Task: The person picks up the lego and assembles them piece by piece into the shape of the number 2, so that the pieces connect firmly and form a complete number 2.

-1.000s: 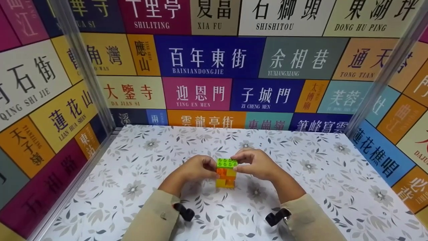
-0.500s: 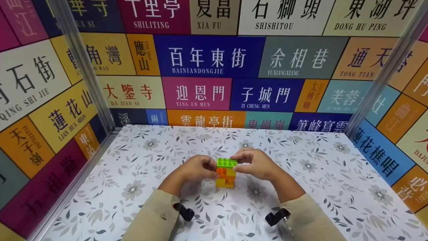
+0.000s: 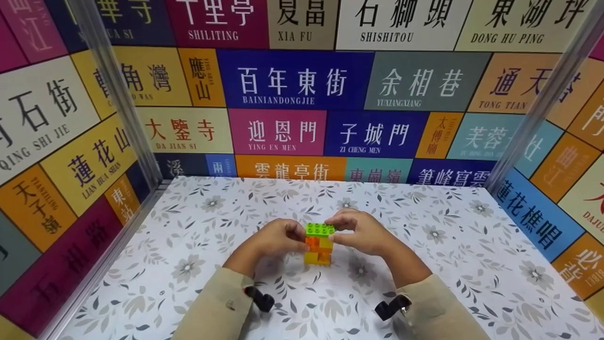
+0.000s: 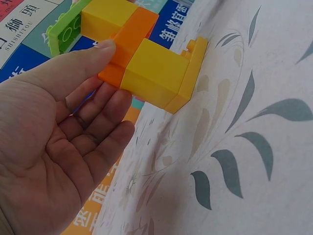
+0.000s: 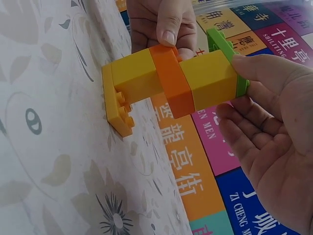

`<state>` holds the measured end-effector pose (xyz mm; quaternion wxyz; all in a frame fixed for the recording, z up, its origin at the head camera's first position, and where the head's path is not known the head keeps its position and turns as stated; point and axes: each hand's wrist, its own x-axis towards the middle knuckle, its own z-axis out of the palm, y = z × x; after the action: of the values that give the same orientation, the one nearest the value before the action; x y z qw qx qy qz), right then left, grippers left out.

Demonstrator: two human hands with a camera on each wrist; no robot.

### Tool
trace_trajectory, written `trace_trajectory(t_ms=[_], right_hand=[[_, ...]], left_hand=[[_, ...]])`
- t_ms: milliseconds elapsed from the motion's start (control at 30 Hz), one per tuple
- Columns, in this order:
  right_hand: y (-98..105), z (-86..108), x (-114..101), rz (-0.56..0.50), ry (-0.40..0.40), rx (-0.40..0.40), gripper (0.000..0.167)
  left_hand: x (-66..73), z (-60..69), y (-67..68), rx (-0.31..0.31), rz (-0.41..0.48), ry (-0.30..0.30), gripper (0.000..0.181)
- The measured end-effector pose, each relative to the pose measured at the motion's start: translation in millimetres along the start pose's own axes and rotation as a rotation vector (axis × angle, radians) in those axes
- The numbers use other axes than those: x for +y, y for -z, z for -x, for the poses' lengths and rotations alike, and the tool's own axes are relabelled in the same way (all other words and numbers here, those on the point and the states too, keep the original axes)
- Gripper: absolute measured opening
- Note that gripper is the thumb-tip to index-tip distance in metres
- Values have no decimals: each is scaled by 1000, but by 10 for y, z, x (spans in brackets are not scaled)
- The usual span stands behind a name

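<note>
A small tower of toy building bricks stands upright on the table. In the right wrist view it has a thin amber plate at its foot, then a yellow brick, an orange brick, another yellow brick and a thin green plate on top. My left hand pinches the orange brick, its thumb lying against that brick. From the other side, my right hand pinches the green plate at its edge. Some of the fingertips are hidden behind the bricks.
Beneath the tower lies a white table with a grey leaf and flower pattern. Printed sign walls enclose it at the back and both sides, with clear corner posts. Each sleeve carries a black wrist mount.
</note>
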<state>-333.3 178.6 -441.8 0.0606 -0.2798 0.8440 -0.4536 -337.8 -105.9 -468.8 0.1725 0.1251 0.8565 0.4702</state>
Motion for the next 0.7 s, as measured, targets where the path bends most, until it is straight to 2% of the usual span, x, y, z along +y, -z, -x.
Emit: trace_trajectory(t_ms=[100,300,500,700], right_hand=[[-4,-12,43,-38,-7,-6,41],[-13,-12,138,-86,-25,-29,53],[-28,-17,216,-95,-62,-58,52],[-53,-31,286,-72,-87,-92,52]], left_hand=[[-9,-3,-3,0,-2,-4,22],[-34,-13,-20,5,-15,-55,25],[-61,-23,-24,6,-23,-99,27],[-61,-20,-14,1,-6,-75,26]])
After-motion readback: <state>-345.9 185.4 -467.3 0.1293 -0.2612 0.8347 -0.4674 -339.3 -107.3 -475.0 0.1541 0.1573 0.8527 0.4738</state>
